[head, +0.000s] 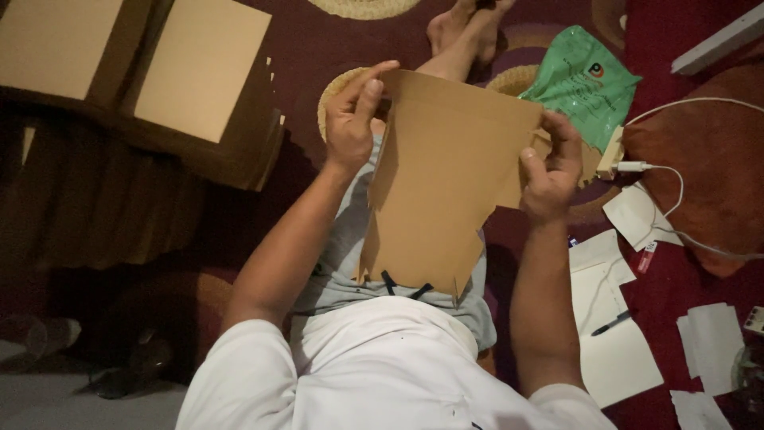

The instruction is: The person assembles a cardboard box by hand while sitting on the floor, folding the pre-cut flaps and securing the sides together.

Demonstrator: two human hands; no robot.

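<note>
Two hands, left hand [352, 119] and right hand [551, 171], fingers pinching opposite edges of flat brown die-cut cardboard sheet [446, 171] above lap; likely creasing if squeezed unevenly.

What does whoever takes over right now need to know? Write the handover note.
Left hand: grips the top left corner of the brown paper cut-out, thumb on front.
Right hand: pinches its right edge, beside a small flap.
The cut-out is held up over the lap, flat and unfolded.
Stacked brown sheets lie to the left; white papers, a pen and a green bag to the right.
Done: shape is cut. Left: no folds visible yet.
</note>
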